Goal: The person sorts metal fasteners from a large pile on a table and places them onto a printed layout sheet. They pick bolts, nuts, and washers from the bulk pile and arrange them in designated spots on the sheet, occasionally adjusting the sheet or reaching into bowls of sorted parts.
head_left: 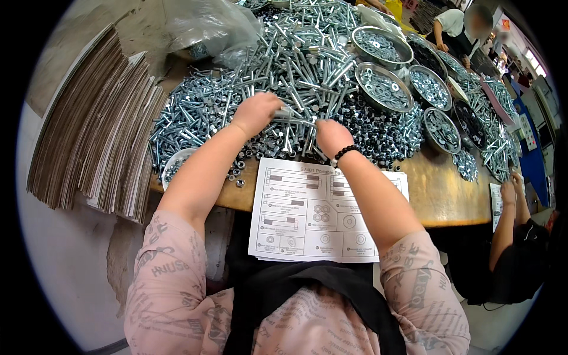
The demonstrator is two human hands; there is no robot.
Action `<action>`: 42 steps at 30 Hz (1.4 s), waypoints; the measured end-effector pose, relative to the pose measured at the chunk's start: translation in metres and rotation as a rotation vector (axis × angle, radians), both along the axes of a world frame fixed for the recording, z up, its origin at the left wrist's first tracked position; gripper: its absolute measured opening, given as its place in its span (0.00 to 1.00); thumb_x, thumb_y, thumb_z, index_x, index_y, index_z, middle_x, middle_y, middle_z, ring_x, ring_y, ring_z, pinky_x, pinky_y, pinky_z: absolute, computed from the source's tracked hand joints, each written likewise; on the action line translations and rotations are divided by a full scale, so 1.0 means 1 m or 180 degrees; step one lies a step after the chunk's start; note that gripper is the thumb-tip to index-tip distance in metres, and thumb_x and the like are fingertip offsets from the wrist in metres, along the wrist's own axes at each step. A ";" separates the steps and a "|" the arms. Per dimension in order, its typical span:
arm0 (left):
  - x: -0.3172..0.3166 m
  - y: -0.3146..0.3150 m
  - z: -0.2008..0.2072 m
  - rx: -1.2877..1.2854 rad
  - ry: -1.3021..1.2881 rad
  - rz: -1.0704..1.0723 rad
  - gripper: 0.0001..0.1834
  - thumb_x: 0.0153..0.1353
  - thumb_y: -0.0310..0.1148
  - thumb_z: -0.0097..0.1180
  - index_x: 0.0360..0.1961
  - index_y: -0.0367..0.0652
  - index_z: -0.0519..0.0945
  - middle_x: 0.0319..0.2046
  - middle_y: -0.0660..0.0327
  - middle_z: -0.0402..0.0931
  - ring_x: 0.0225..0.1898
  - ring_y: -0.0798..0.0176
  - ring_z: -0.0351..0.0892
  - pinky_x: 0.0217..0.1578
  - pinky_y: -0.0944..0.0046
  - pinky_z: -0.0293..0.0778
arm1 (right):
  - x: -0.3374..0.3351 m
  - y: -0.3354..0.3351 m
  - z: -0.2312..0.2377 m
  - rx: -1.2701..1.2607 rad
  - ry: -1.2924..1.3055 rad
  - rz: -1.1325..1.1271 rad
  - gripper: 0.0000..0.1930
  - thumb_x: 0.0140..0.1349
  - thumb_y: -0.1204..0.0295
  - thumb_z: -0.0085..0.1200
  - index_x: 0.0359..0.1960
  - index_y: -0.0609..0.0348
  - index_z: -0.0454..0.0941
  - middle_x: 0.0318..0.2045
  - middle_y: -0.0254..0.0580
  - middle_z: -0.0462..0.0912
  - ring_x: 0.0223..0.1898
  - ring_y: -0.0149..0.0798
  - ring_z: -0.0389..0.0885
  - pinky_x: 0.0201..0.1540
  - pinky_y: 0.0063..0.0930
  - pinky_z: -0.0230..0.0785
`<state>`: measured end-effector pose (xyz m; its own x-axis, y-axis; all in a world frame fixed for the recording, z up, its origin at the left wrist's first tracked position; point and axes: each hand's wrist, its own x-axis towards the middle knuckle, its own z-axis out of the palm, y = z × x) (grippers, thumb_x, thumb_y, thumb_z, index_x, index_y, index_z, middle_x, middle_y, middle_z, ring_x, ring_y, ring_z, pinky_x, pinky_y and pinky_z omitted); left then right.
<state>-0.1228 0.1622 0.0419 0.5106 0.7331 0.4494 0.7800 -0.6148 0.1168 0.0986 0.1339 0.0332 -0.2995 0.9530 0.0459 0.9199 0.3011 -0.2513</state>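
Over the near side of a big heap of loose bolts (290, 65), my left hand (258, 112) is closed on the ends of a few long silver bolts (288, 114). These point right, toward my right hand (334, 139), which wears a dark bead bracelet. Its fingers are curled in a pinch at the far end of one of the bolts; the fingertips are partly hidden. Below my hands lie silver nuts (270, 146) and dark-ringed nuts (378, 131). A stack of printed sheets (284, 239) with drawings of bolts, nuts and washers sits at the table edge, partly under my right forearm.
Metal bowls of washers (384, 89) stand to the right. Stacked flat cardboard (94, 124) rises at the left, near a white bowl (176, 163). A clear plastic bag (207, 26) lies behind. Another person's hands (512, 189) are at the right edge; a person (458, 32) stands beyond.
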 end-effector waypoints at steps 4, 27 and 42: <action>0.010 0.003 0.016 -0.0798 -0.2179 0.0483 0.10 0.55 0.32 0.52 0.37 0.41 0.75 0.28 0.56 0.76 0.31 0.56 0.73 0.37 0.63 0.68 | 0.010 0.002 0.023 0.0147 0.0326 0.0192 0.12 0.59 0.70 0.39 0.38 0.60 0.74 0.35 0.50 0.76 0.37 0.52 0.76 0.40 0.40 0.70; 0.174 -0.121 -0.035 -0.1266 -0.0075 -0.0785 0.19 0.42 0.35 0.61 0.39 0.46 0.74 0.39 0.60 0.70 0.44 0.58 0.69 0.47 0.57 0.63 | 0.154 -0.114 0.056 0.0721 0.0820 -0.0403 0.08 0.51 0.67 0.56 0.29 0.58 0.77 0.26 0.41 0.77 0.26 0.42 0.75 0.28 0.31 0.66; 0.134 -0.123 -0.032 -0.1956 -0.0578 -0.0494 0.30 0.43 0.30 0.59 0.52 0.44 0.68 0.44 0.53 0.67 0.44 0.51 0.70 0.46 0.58 0.67 | 0.130 -0.112 0.063 0.0494 0.0460 0.0182 0.06 0.50 0.68 0.54 0.28 0.55 0.78 0.24 0.40 0.77 0.27 0.43 0.76 0.29 0.35 0.68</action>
<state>0.0113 0.0389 0.0103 0.5865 0.8076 0.0614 0.6225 -0.4980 0.6038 0.2283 0.0219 0.0957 -0.3326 0.9128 0.2371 0.8579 0.3973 -0.3260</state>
